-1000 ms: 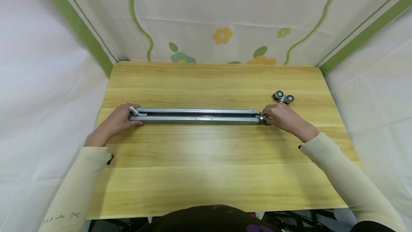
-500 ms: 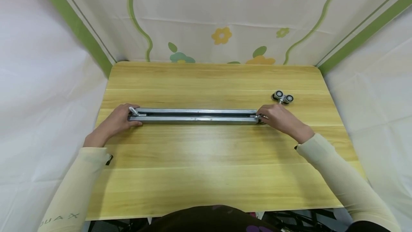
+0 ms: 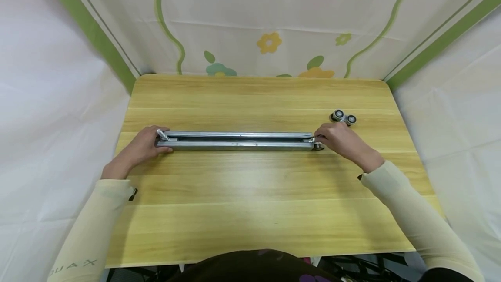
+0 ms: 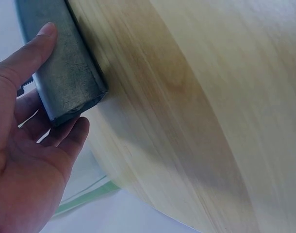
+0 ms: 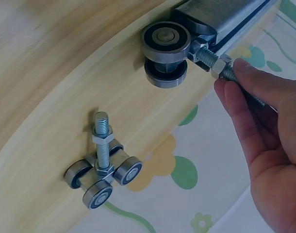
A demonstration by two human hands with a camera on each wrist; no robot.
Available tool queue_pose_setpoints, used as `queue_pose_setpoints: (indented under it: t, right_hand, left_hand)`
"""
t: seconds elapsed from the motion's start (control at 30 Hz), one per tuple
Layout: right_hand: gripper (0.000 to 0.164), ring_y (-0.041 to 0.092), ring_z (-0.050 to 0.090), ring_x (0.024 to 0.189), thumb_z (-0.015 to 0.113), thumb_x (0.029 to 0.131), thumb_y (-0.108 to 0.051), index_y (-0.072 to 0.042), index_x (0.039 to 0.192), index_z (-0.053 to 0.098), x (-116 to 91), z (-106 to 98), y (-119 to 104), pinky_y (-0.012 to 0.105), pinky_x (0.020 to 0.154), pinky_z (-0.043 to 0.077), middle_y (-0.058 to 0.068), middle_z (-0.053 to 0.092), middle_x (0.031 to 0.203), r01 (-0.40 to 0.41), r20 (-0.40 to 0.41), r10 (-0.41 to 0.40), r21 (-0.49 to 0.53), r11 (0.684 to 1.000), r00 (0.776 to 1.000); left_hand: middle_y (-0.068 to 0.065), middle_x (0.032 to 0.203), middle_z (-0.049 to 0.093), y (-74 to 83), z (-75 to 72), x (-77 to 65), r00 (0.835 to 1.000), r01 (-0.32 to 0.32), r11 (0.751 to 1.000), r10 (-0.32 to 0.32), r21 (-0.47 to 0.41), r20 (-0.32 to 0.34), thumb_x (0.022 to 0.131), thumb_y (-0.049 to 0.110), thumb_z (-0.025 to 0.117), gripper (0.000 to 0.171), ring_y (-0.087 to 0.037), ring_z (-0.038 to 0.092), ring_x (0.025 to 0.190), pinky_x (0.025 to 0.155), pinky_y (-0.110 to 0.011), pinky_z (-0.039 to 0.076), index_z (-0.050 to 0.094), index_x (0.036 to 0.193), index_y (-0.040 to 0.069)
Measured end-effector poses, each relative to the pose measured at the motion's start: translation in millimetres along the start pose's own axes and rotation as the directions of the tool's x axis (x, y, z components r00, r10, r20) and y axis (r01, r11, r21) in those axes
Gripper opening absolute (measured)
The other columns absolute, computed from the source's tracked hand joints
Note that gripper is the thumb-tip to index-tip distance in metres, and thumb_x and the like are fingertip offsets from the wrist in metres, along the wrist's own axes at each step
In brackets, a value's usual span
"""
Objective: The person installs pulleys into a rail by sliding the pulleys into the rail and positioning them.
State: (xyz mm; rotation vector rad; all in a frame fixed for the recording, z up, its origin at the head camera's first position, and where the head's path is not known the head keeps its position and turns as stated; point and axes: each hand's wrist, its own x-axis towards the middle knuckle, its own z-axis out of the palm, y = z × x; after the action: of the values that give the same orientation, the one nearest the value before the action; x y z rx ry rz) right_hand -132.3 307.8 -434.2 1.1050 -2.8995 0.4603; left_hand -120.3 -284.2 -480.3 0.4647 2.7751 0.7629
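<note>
A long metal rail [image 3: 242,145] with a slot along its top lies across the table. My left hand [image 3: 146,142] grips its left end, thumb on the near side in the left wrist view. A bolt [image 3: 161,134] stands tilted out of the slot there. At the other end, my right hand [image 3: 339,137] pinches the threaded bolt [image 5: 228,73] of a roller trolley between thumb and fingers. One pair of this trolley's wheels [image 5: 165,43] sits outside the rail's mouth; its remaining part is hidden at the rail end.
A second roller trolley [image 3: 343,118] rests on the wooden table [image 3: 250,212] just beyond my right hand, its bolt pointing up in the right wrist view. White fabric panels [image 3: 235,8] with printed flowers enclose the table's back and sides.
My right hand has shifted slightly left since a second ago, bringing the trolley to the rail's end. Over the last half second it has edged back right, exposing a wheel. My left hand stays put.
</note>
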Motion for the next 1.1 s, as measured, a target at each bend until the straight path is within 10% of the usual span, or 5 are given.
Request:
queue_pose_setpoints:
  t: [1.1]
  right_hand:
    - [0.010, 0.012, 0.067, 0.068, 0.074, 0.084, -0.009, -0.005, 0.092, 0.076, 27.8, 12.5, -20.4, 0.030, 0.058, 0.057, 0.004, 0.074, 0.084, 0.067, -0.019, -0.066, 0.044, 0.997, 0.998]
  left_hand:
    - [-0.034, 0.121, 0.059, 0.7, 1.1, 0.9, 1.000, 0.018, 1.000, -0.018, -0.003, -0.005, 0.076, 0.020, 0.082, 0.068, -0.050, 0.052, 0.113, 0.099, -0.063, 0.039, 0.056, 0.132, -0.008]
